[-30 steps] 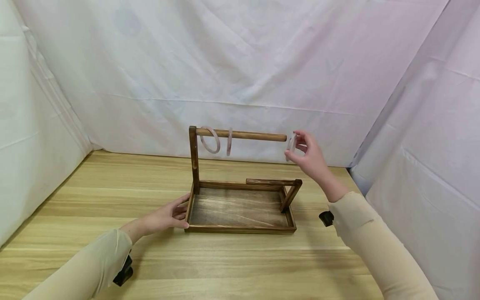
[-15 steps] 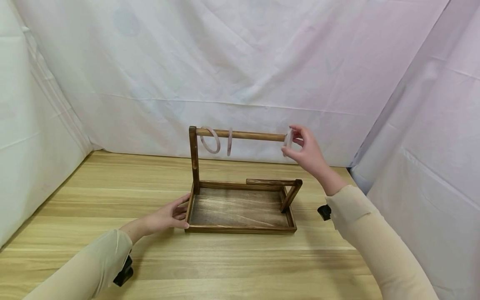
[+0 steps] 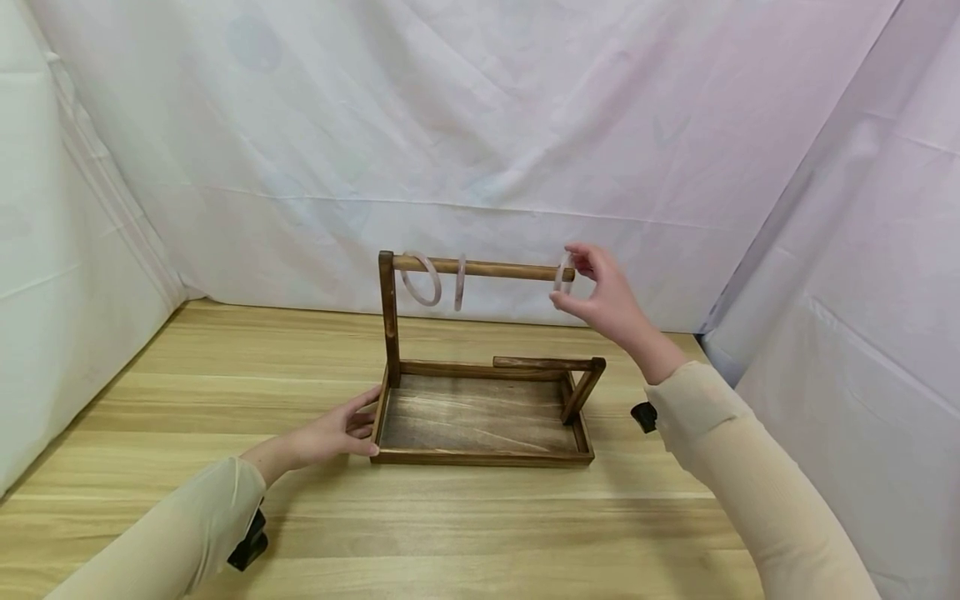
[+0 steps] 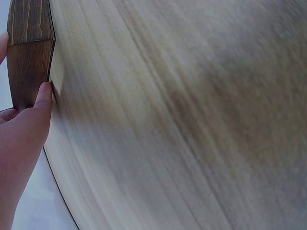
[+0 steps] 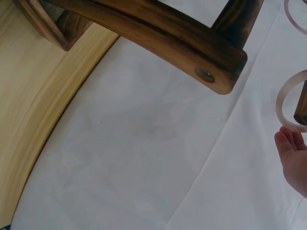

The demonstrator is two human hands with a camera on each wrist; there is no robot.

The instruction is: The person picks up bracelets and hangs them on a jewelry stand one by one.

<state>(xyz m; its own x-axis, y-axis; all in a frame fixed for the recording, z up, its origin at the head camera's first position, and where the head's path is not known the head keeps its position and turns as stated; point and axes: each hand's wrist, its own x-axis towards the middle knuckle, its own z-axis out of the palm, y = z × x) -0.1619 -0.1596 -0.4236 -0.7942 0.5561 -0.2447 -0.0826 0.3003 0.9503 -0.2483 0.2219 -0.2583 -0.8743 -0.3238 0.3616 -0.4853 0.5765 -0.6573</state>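
Note:
A dark wooden bangle stand (image 3: 480,457) has a tray base, a tall bar (image 3: 510,271) and a lower bar (image 3: 540,363). My right hand (image 3: 609,296) pinches a pale, pinkish bangle (image 3: 562,279) between thumb and fingers, and the tall bar's free end passes through the ring. The right wrist view shows this bangle (image 5: 283,98) encircling the bar's end. Two similar bangles, one angled (image 3: 432,287) and one edge-on (image 3: 460,283), hang farther left on the bar. My left hand (image 3: 330,435) holds the tray's left end, thumb at the front corner, other fingers along the side.
The stand rests on a light wood-grain table (image 3: 450,533). White cloth (image 3: 480,125) hangs behind and on both sides. The lower bar's upright (image 3: 583,392) rises from the tray's right end, below my right forearm.
My right hand has moved left with the bangle, from just off the bar's free end to around it. The left hand, stand and two hanging bangles stay in place.

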